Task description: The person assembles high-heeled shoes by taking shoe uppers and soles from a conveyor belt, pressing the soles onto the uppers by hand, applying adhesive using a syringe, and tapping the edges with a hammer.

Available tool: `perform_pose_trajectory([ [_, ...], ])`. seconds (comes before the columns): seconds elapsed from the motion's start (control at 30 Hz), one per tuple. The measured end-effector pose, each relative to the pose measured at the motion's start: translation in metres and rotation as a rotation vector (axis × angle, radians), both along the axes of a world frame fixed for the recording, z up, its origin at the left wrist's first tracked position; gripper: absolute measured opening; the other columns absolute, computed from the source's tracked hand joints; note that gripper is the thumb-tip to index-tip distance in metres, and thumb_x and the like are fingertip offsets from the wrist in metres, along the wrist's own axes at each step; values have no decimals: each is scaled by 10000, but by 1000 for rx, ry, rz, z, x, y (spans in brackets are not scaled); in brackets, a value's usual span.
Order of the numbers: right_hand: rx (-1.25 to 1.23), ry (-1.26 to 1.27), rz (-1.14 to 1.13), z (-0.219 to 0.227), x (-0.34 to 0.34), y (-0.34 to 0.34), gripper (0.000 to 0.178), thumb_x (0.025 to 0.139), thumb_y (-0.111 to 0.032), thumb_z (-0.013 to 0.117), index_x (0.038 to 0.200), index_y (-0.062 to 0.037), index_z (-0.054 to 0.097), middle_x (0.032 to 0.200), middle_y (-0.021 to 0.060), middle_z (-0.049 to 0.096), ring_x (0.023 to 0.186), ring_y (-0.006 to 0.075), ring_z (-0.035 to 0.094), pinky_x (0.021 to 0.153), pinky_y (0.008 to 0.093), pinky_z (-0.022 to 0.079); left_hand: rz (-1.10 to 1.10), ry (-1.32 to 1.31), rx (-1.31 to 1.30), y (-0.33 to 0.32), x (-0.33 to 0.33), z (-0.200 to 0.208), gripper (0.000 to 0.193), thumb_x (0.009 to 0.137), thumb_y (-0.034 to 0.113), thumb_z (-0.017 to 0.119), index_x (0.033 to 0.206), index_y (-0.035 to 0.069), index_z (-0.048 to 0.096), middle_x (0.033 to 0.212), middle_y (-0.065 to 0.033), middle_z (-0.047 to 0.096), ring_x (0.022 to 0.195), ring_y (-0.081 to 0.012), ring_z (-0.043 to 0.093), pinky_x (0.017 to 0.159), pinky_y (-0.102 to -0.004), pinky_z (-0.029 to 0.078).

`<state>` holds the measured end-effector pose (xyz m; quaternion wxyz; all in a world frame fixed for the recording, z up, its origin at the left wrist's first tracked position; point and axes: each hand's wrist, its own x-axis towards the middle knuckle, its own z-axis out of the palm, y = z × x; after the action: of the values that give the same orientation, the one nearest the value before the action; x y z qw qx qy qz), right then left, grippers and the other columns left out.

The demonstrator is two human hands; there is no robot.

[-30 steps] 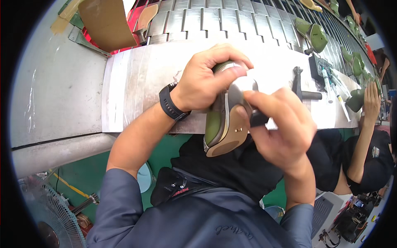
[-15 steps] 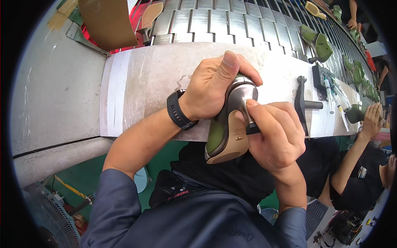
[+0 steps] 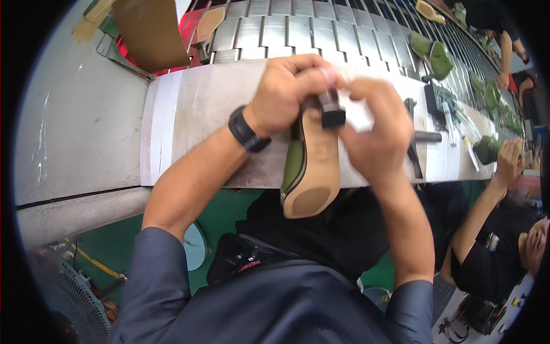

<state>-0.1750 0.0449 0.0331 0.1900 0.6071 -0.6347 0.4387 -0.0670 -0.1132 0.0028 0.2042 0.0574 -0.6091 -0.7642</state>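
Observation:
A high-heeled shoe (image 3: 318, 163) is held over the workbench edge, tan sole turned up toward me and toe pointing at my body. Green shows along its side, and a black tip (image 3: 333, 119) caps the heel. My left hand (image 3: 286, 94) is closed round the back of the shoe, with a black watch (image 3: 247, 131) on the wrist. My right hand (image 3: 379, 123) is bent beside the heel, its fingertips close to the left thumb. Motion smears those fingers, so whether they grip anything is unclear.
A hammer-like tool (image 3: 413, 143) lies on the bench (image 3: 212, 103) right of my hands, near a black box (image 3: 436, 104) and several syringes (image 3: 451, 127). Behind runs a slatted metal conveyor (image 3: 275, 31) carrying green shoes (image 3: 438, 57). At right, a co-worker's hand (image 3: 510, 157) holds another shoe.
The shoe has tilted so more of its sole faces me. My right hand has left the lower heel and moved up, blurred. The left hand keeps its hold, shifted slightly upward.

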Motion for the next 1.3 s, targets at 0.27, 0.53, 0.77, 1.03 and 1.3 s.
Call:
perform_pose_trajectory([
  [0.27, 179, -955, 181, 3, -15, 19, 221, 991, -126, 696, 1115, 57, 697, 965, 70, 750, 880, 100, 690, 786, 258, 550, 163, 22, -247, 1, -30, 2, 287, 991, 209, 595, 975, -37, 742, 939, -88, 745, 822, -114, 665, 772, -264, 540],
  [0.53, 455, -517, 24, 35, -30, 27, 387, 959, -300, 709, 1034, 79, 719, 839, 145, 743, 795, 182, 740, 733, 306, 561, 222, -127, -359, 15, -51, 0, 262, 972, 186, 640, 943, -40, 768, 892, -69, 745, 797, -105, 668, 729, -240, 530],
  [0.77, 506, -69, -237, 24, -19, 13, 495, 920, -423, 774, 932, 69, 716, 711, 221, 665, 707, 389, 684, 680, 465, 522, 106, -75, -131, 19, -45, -1, 283, 1012, 191, 613, 829, -3, 707, 760, 22, 649, 697, -41, 560, 616, -228, 455],
  [1.03, 395, -727, 15, -14, -34, 18, 483, 896, -400, 834, 1062, 38, 716, 798, 59, 700, 692, 128, 637, 627, 312, 521, 136, -118, -244, 23, -43, 10, 326, 997, 255, 641, 866, -28, 734, 761, -45, 709, 700, -90, 623, 636, -274, 502],
  [1.3, 456, -1097, 217, -25, -24, 20, 444, 957, -346, 794, 1164, 38, 708, 1002, 80, 748, 846, 124, 694, 729, 329, 581, 173, 2, -330, 23, -41, 6, 345, 965, 268, 660, 912, -60, 752, 762, -141, 739, 692, -143, 673, 649, -323, 532],
])
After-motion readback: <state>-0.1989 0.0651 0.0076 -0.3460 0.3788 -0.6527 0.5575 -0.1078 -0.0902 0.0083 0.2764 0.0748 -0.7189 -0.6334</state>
